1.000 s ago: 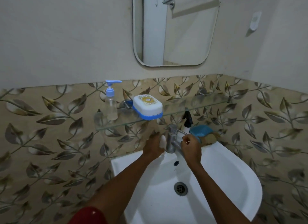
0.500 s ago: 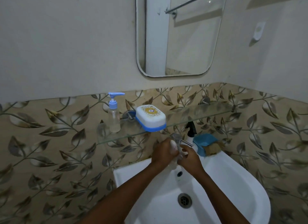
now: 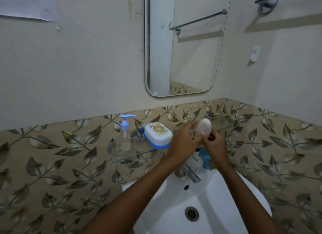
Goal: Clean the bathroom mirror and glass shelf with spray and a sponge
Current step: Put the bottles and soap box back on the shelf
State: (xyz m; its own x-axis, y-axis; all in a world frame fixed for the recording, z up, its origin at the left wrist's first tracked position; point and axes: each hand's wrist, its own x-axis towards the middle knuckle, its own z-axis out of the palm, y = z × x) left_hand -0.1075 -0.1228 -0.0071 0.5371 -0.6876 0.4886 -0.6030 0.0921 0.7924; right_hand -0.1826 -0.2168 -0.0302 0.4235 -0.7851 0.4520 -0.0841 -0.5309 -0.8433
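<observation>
Head view: hands together before right half of glass shelf (image 3: pixel 144 151); left hand (image 3: pixel 183 144) pinching white oval bar (image 3: pixel 205 128), right hand (image 3: pixel 216 145) curled at its lower edge, grip unclear. Step judged: relocating bar, probably soap; hold firmly against slipping, set flat clear of soap case (image 3: pixel 157 134) and pump bottle (image 3: pixel 125 137) at left end. Mirror (image 3: pixel 188 59) on plain wall above; leaf-patterned tiles, white basin (image 3: pixel 217 199), tap (image 3: pixel 187 174) below; sponge unseen

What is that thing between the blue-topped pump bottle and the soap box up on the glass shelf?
In the head view, a round metal bracket shows between the pump bottle and the soap box, set back behind them.
</observation>
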